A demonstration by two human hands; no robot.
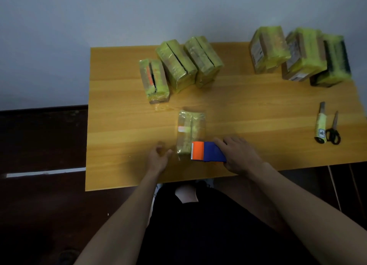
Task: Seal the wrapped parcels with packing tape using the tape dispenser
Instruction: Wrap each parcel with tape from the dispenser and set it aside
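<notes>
Parcels number seven in the head view, all on the wooden table (248, 109). One parcel (190, 132), wrapped in clear film over yellow-green, lies alone near the table's front edge, about the middle of the frame. Its outline is blurred, so the state of its wrapping cannot be told.

The tape dispenser (208, 151), blue with an orange front and a toothed edge, sits at 4 o'clock from that parcel, its orange end against the parcel's near right corner. The right hand (239, 155) grasps the dispenser's blue body, fingers curled over its top. The left hand (158, 157) is at 7 o'clock from the parcel, just beside its near left corner, fingers loosely bent and holding nothing that can be seen; whether a fingertip touches the film cannot be told.

A group of three parcels (179, 66) stands at 12 o'clock from the lone one, close together and leaning, toward the table's far edge. A second group of three parcels (299, 55) stands at 1 to 2 o'clock, at the far right corner, also side by side.

At 3 o'clock, near the right edge, lie one utility knife (320, 125) and one pair of scissors (334, 129) with black handles, just beside each other.
</notes>
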